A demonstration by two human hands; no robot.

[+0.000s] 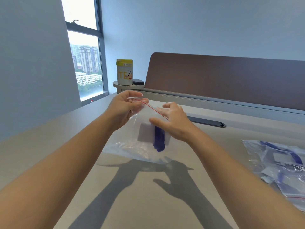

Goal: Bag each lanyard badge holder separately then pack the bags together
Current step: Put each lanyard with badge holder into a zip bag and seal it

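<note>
My left hand (pixel 125 106) pinches the far-left corner of the clear bag (pixel 140 146), held above the table (pixel 148 187). The red-lined mouth (pixel 151 108) runs rightward to my right hand (pixel 171 121), whose relaxed fingers rest there. The badge holder (pixel 151 135) hangs inside, just below my right thumb, so that hand seems nearer for sealing.

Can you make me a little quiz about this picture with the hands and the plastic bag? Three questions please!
1. True or false: the badge holder with the blue lanyard is already inside the clear bag.
2. Which hand pinches the bag's top edge with the red zip line: A) left hand B) right hand?
3. What stands on the small round shelf near the window?

Key: 1 true. 2 A. 3 A white canister with a yellow lid.
</note>
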